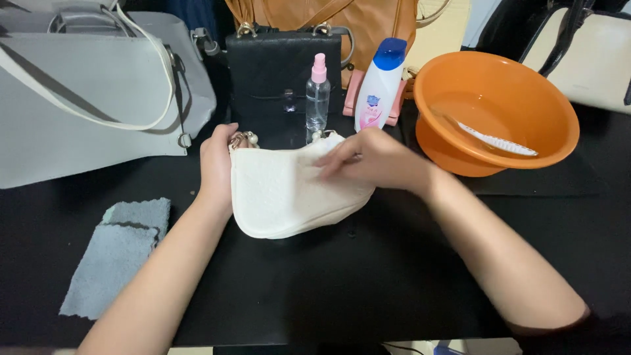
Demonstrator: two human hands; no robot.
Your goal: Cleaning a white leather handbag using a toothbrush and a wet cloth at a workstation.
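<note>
the small cream quilted purse (282,194) is lain flat on the black table (328,289), gripped at its edge by the left hand (217,167) and pressed from above by the flattened fingers of the right hand (371,158). beyond the left hand a large grey leather tote (79,98) is seen; beyond the right hand, an orange plastic basin (499,108). nearer than the left hand a grey cloth (118,253) is spread. just beyond the fingers a white shampoo bottle (378,89) and a clear spray bottle (317,95) are stood.
</note>
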